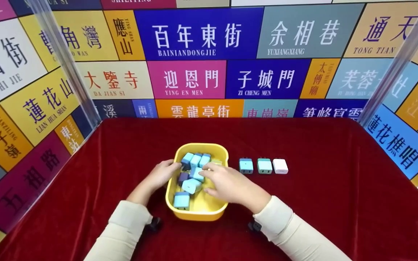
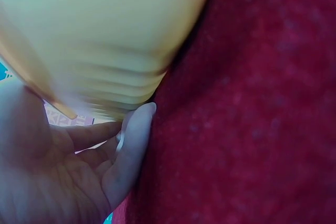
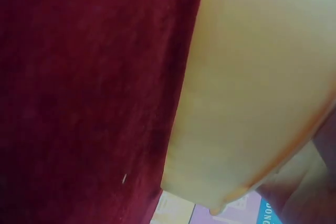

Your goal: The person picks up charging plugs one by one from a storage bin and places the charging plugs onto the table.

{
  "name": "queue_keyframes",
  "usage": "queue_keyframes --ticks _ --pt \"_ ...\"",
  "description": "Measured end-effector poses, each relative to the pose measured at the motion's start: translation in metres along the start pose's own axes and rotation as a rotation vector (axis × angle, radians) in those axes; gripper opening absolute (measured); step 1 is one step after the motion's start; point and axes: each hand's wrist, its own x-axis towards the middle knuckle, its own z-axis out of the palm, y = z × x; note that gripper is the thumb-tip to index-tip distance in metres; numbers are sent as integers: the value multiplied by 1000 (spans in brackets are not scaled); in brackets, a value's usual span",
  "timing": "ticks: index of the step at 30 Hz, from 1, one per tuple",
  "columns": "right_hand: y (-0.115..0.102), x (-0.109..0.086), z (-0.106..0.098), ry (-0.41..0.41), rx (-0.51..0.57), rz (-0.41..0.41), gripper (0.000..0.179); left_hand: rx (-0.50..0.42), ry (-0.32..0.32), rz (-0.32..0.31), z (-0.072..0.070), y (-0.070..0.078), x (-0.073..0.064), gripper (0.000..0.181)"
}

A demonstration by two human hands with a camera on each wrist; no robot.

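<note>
A yellow plastic tub (image 1: 201, 216) stands on the red cloth, with several light-blue and dark-blue plug chargers inside. At its left side, my left hand (image 1: 162, 173) touches the outer wall near the rim; the left wrist view shows the thumb (image 2: 134, 145) stretched along the wall's lower end. My right hand (image 1: 229, 181) reaches over the right rim into the tub. Its fingertips are at a light-blue charger (image 1: 196, 174), while the thumb stands apart from it. A rounded pale-blue charger (image 1: 191, 186) lies just below. In the right wrist view the tub's wall (image 3: 252, 87) hides most of the hand.
Right of the tub, a blue charger (image 1: 246, 165), a green-topped charger (image 1: 264, 165) and a white charger (image 1: 280, 166) stand in a row on the red cloth (image 1: 321, 203). Clear posts (image 1: 394, 69) and a wall of coloured street-name signs (image 1: 198, 34) border the table.
</note>
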Motion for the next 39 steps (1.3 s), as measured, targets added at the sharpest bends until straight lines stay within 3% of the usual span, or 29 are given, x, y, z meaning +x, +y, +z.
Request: queue_keyframes --ticks 5,8,18,25,33,39 --pt "-1 1 3 -118 -34 1 50 -9 -7 -5 0 1 -1 48" --pt "-2 1 4 -143 -59 -11 52 -6 -5 -3 0 2 -1 49" --pt "-2 3 4 -131 15 -82 60 -1 -3 1 -2 1 -1 48" --pt "-4 4 2 -105 43 -124 37 6 -8 -4 -1 1 -1 49" --pt "-11 1 -4 -127 -63 -170 29 -2 -13 0 -1 1 -1 47" --pt "-22 -1 -6 -66 -185 -193 15 -3 -6 -6 -1 0 0 49"
